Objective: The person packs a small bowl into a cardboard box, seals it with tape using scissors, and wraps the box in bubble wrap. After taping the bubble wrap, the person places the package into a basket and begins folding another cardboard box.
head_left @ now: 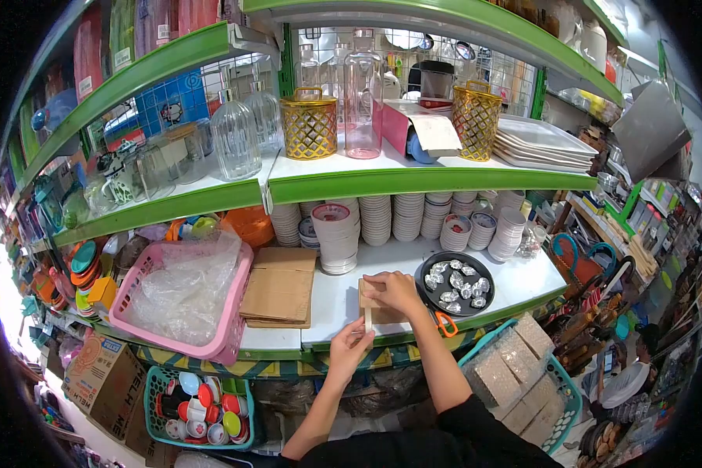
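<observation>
My right hand (395, 293) presses its curled fingers on a small flat brown cardboard piece (387, 316) on the white shelf. Along that piece's left side runs a narrow pale strip (368, 317) that looks like tape. The fingertips of my left hand (349, 348) pinch the strip's lower end. Right of my right hand lies a round black pan (425, 282) with several clear, shiny wrapped pieces (466, 290) in it. Orange-handled scissors (446, 323) stick out from under the pan's near edge. Flat folded cardboard sheets (279, 287) are stacked to the left.
A pink basket (238, 312) with clear plastic wrap stands far left. Stacked cups (337, 246) line the back. Below sit a teal basket (252, 437) of colourful dishes and another teal basket (573, 405) with bubble-wrapped boxes. The green-edged shelf (444, 181) overhangs with glassware.
</observation>
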{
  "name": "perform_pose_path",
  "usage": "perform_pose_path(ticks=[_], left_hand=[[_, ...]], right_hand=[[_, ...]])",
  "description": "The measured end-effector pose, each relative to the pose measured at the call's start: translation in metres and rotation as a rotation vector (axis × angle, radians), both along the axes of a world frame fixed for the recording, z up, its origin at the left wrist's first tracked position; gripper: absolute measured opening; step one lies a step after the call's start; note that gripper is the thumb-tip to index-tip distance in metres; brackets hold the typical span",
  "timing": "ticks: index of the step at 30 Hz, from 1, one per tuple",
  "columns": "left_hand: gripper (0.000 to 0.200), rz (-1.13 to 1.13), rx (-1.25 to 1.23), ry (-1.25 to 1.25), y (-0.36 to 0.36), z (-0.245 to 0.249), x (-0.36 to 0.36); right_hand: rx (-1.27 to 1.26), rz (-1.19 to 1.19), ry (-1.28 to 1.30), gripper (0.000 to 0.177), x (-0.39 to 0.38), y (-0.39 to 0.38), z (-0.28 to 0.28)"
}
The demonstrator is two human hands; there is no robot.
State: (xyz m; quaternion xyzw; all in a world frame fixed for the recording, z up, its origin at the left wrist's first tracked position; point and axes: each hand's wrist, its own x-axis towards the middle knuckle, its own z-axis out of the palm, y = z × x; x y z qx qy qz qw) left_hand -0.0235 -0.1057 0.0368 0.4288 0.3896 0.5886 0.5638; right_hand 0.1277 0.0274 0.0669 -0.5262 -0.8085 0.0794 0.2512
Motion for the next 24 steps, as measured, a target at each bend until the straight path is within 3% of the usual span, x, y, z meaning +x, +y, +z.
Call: perform_pose_path(ticks=[5,13,24], left_hand=[[0.046,-0.03,-0.021,-0.019,-0.001,-0.002,0.0],[0.047,-0.03,0.008,0.003,-0.001,0.0,-0.001],[0.044,-0.035,-0.08,-0.012,0.003,-0.002,-0.002]], right_hand=[[-0.08,0.057,-0.068,0.053,0.004,0.001,0.006],[-0.183,0.119,0.024,0.065,0.008,0.006,0.007],[-0.142,0.027,0.105,0.046,0.002,0.007,0.001]])
